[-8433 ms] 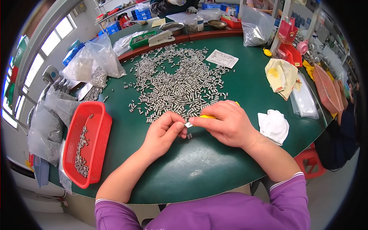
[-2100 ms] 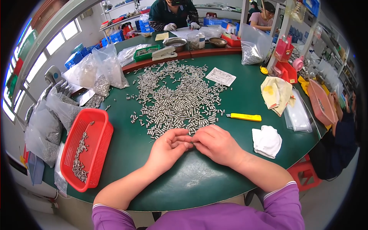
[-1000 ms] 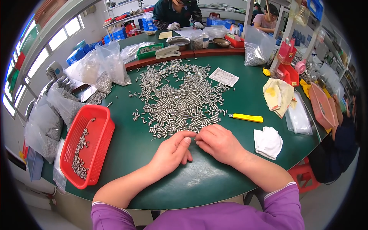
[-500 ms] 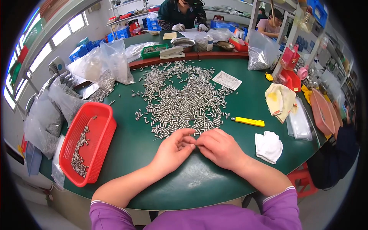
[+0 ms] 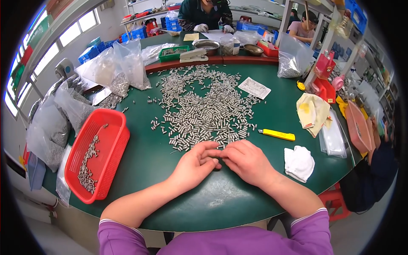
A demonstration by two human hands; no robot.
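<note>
A wide pile of small silvery metal cylinders (image 5: 208, 112) is spread over the green table (image 5: 204, 208). At its near edge my two hands meet, fingertips touching or nearly so. My left hand (image 5: 193, 165) is curled, thumb bent toward the fingers. Beside it my right hand (image 5: 246, 160) is closed in a pinch, knuckles up. Whatever sits between the fingers of either hand is hidden or too small to make out. To the left, a red plastic basket (image 5: 120, 146) holds more of the cylinders.
To the right lie a yellow utility knife (image 5: 277, 134), white cloth (image 5: 298, 164), a stained glove (image 5: 312, 112) and a paper slip (image 5: 254, 88). Clear bags of parts (image 5: 49, 127) crowd the left. A stapler (image 5: 194, 55) and green tray (image 5: 165, 56) stand behind; a gloved co-worker (image 5: 204, 17) sits opposite.
The fingers of both hands have shifted slightly against each other at the same spot. The whole view has moved a little; the pile and basket look the same.
</note>
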